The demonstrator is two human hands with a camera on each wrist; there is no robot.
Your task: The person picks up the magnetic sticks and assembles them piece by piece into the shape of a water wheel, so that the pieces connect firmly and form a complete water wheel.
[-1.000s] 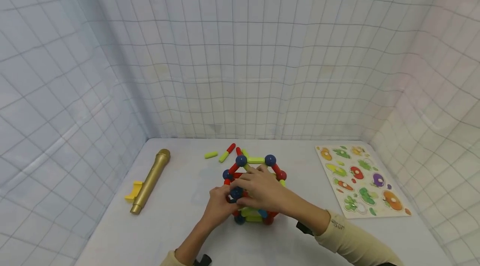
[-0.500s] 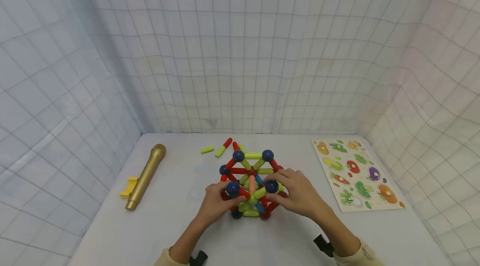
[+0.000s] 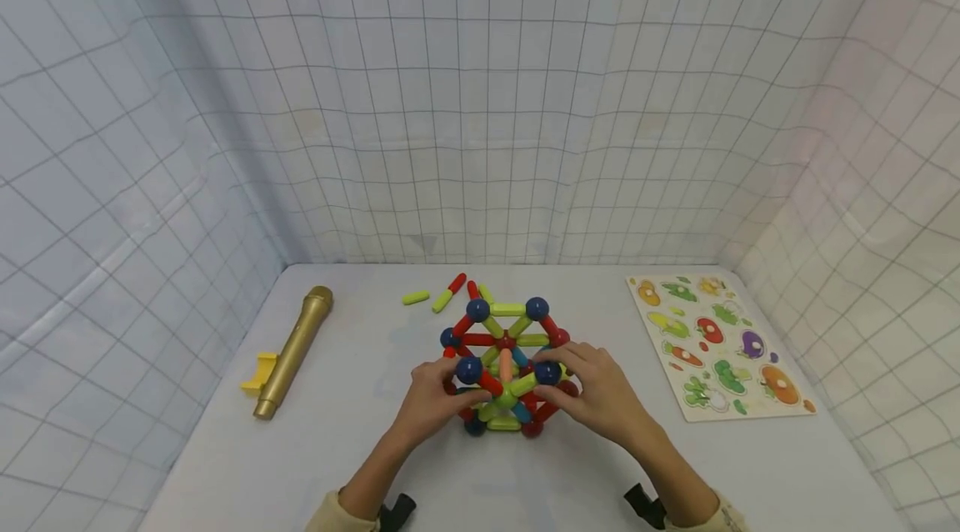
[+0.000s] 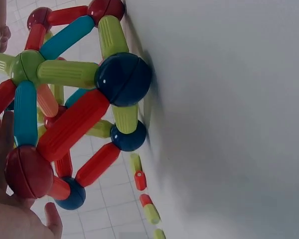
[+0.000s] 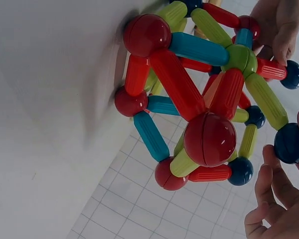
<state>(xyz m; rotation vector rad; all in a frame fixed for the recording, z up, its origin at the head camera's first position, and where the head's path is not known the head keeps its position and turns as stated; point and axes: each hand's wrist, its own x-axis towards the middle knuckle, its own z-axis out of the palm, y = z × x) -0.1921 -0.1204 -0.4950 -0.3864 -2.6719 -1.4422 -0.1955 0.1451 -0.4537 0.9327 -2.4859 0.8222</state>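
In the head view a magnetic ball-and-rod structure (image 3: 507, 342) stands at the table's middle, built of red, lime, blue and orange rods with balls at the joints. On its near upper side my left hand (image 3: 431, 400) grips around a dark blue ball (image 3: 469, 370), its thumb below the adjoining red rod (image 3: 491, 384). My right hand (image 3: 600, 388) pinches another dark blue ball (image 5: 291, 143) between thumb and fingers, at the end of a lime rod (image 5: 267, 101). Both rods meet at a green ball (image 5: 239, 59). The left hand's inner fingers are partly hidden by the structure.
Behind the structure lie loose rods, among them a lime one (image 3: 416, 298) and a red one touching a lime one. A gold toy microphone (image 3: 296, 353) and yellow piece (image 3: 259, 373) lie left. A vegetable puzzle board (image 3: 716, 348) lies right. Gridded cloth (image 3: 480, 140) encloses the table.
My right hand has drawn back from across the left hand to the right side, where it now pinches the right blue ball. The left hand stays at the left blue ball.
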